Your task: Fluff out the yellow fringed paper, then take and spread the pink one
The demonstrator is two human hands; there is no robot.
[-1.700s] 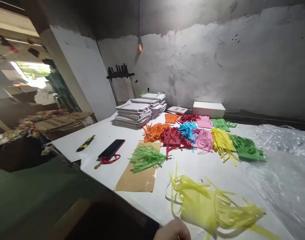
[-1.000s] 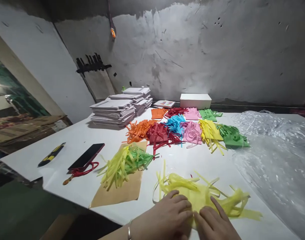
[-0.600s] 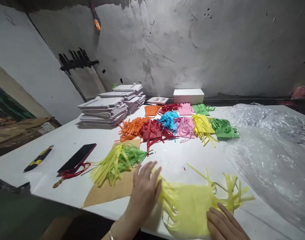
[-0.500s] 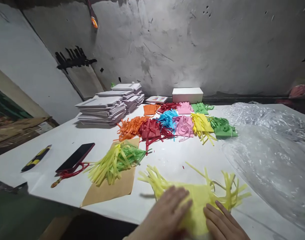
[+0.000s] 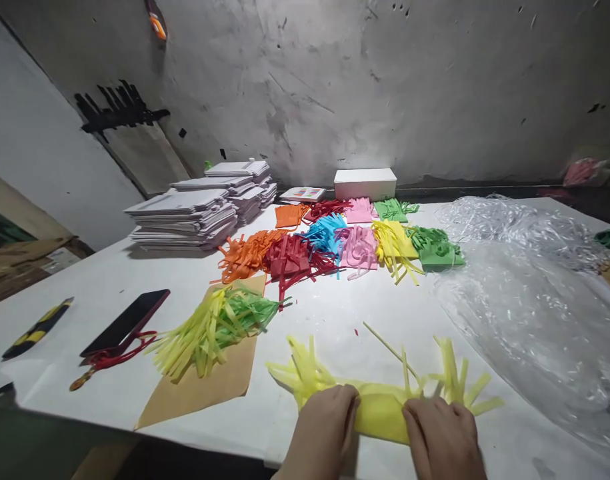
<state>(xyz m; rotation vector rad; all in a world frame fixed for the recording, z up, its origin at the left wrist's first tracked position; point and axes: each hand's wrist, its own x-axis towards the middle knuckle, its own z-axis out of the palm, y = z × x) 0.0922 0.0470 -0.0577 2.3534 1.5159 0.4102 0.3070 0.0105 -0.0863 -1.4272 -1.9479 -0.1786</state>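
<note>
A sheet of yellow tissue paper [image 5: 383, 413] with fringed ends lies near the table's front edge, its middle folded into a band. My left hand [image 5: 327, 427] pinches the band at its left part, fingers curled. At the right part my right hand [image 5: 442, 433] grips it the same way. Cut strips fan out past both hands, and one long strip points up and left. Left of my hands, a yellow and green tissue tassel [image 5: 217, 327] rests on a brown paper envelope [image 5: 199, 397].
Folded fringed tissue bundles in several colours, among them a red one [image 5: 288, 257], sit mid-table. Stacked white packets [image 5: 182, 223] stand behind left, a white box [image 5: 365, 183] at the back. A phone [image 5: 127, 320] and a cutter knife [image 5: 39, 329] lie left; clear plastic bags [image 5: 525, 320] right.
My hands have gone from lying flat on the yellow tissue to gripping it. The sheet's near part is now folded up into a narrower band. The view has shifted slightly right.
</note>
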